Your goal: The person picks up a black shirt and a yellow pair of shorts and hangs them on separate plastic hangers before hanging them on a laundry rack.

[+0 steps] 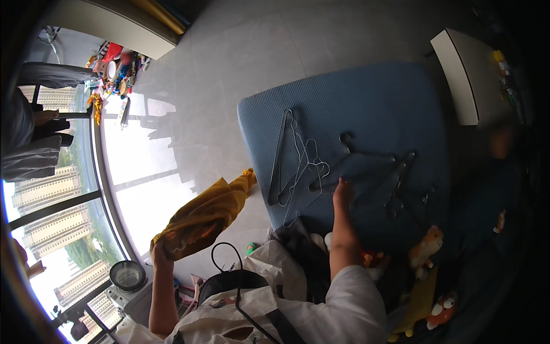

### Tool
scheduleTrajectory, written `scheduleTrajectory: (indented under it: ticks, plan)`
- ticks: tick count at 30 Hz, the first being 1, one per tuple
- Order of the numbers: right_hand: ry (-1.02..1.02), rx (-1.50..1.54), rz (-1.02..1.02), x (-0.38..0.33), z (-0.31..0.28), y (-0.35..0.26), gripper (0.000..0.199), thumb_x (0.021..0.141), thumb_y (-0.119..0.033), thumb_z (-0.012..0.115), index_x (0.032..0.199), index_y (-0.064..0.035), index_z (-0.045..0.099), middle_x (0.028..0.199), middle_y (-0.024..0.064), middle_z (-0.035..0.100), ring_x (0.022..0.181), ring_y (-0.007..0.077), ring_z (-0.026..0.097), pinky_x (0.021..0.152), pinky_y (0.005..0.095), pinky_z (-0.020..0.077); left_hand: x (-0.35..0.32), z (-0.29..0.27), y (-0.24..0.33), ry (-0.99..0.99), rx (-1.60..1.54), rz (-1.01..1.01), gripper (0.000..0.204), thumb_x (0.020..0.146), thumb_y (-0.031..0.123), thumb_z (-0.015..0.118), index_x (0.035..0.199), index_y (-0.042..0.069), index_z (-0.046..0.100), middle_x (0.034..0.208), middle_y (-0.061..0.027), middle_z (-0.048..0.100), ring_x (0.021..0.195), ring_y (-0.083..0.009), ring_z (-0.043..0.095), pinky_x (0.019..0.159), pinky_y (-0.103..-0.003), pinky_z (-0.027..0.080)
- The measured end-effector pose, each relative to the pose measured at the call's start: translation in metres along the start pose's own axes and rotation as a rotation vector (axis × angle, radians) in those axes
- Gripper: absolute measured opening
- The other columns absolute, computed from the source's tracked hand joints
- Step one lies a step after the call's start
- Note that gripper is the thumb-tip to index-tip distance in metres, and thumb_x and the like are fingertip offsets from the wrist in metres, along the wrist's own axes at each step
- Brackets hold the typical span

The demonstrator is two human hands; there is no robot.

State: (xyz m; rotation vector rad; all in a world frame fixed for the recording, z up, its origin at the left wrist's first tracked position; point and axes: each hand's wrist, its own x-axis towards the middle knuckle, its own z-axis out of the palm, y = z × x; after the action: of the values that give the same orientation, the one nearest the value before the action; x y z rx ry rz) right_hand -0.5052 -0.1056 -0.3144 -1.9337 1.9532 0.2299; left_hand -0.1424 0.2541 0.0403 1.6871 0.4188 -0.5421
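My left hand (159, 250) is closed on one end of a yellow garment (206, 213), which stretches away bunched and twisted toward the blue padded surface (366, 86). Its inner side shows an orange-brown pattern. My right hand (342, 192) is over that surface, beside a black clothes hanger (366, 153); its fingers are mostly hidden, and whether it touches the hanger is unclear. Several thin wire hangers (301, 155) lie in a tangle left of it. More dark hangers (399, 180) lie to the right, partly in shadow.
Plush toys (428, 252) sit along the near right edge. A white drawer unit (455, 74) stands far right. At left, windows and hanging dark clothes (46, 137) flank a heap of colourful small items (117, 69). A round-lidded appliance (127, 276) stands near left on the grey tiled floor (223, 80).
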Motion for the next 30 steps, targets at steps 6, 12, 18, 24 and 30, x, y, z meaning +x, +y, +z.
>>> scheduleTrajectory:
  ticks: [6, 12, 18, 24, 30]
  plan:
    - [0.043, -0.298, -0.392, 0.007, -0.029, 0.000, 0.021, 0.083, -0.022, 0.049, 0.081, -0.0067, 0.063, 0.095, 0.0123, 0.057, 0.088, 0.0297, 0.055, 0.076, 0.0422, 0.0430, 0.010, -0.006, -0.010, 0.022, -0.012, 0.013, 0.016, 0.084, 0.004, 0.045, 0.099, 0.001, 0.050, 0.096, -0.0140, 0.058, 0.087, -0.0256, 0.059, 0.077, -0.035, 0.051]
    - [-0.059, -0.301, -0.593, 0.017, -0.029, 0.027, 0.020, 0.083, -0.019, 0.049, 0.080, -0.0070, 0.064, 0.093, 0.0137, 0.062, 0.086, 0.0300, 0.059, 0.081, 0.0448, 0.0420, 0.020, -0.013, -0.018, -0.006, -0.039, 0.016, 0.015, 0.083, 0.003, 0.046, 0.097, 0.001, 0.051, 0.091, -0.0107, 0.057, 0.082, -0.0208, 0.059, 0.073, -0.031, 0.051]
    - [-0.325, -0.426, -0.459, 0.008, -0.108, 0.007, 0.023, 0.085, -0.020, 0.046, 0.091, -0.0058, 0.063, 0.089, 0.0160, 0.062, 0.084, 0.0328, 0.060, 0.072, 0.0409, 0.0479, 0.023, -0.009, -0.013, -0.028, -0.102, -0.005, 0.021, 0.080, 0.003, 0.045, 0.100, 0.000, 0.049, 0.094, -0.0119, 0.056, 0.087, -0.0232, 0.057, 0.077, -0.034, 0.050]
    - [-0.007, -0.170, -0.494, -0.010, -0.198, -0.041, 0.025, 0.085, -0.022, 0.049, 0.099, -0.0029, 0.059, 0.084, 0.0190, 0.062, 0.078, 0.0355, 0.060, 0.066, 0.0418, 0.0482, 0.027, -0.006, 0.001, -0.006, -0.140, 0.087, 0.040, 0.076, -0.001, 0.046, 0.116, 0.001, 0.043, 0.098, -0.0131, 0.053, 0.087, -0.0245, 0.056, 0.077, -0.034, 0.049]
    - [-0.016, 0.854, -0.854, -0.082, -0.324, -0.176, 0.018, 0.089, -0.016, 0.050, 0.099, -0.0029, 0.056, 0.063, 0.0020, 0.050, 0.054, 0.0093, 0.044, 0.049, 0.0234, 0.0372, 0.028, -0.021, 0.053, -0.052, -0.249, 0.197, 0.035, 0.077, -0.001, 0.048, 0.112, 0.000, 0.044, 0.095, -0.0134, 0.053, 0.085, -0.0216, 0.056, 0.073, -0.030, 0.050]
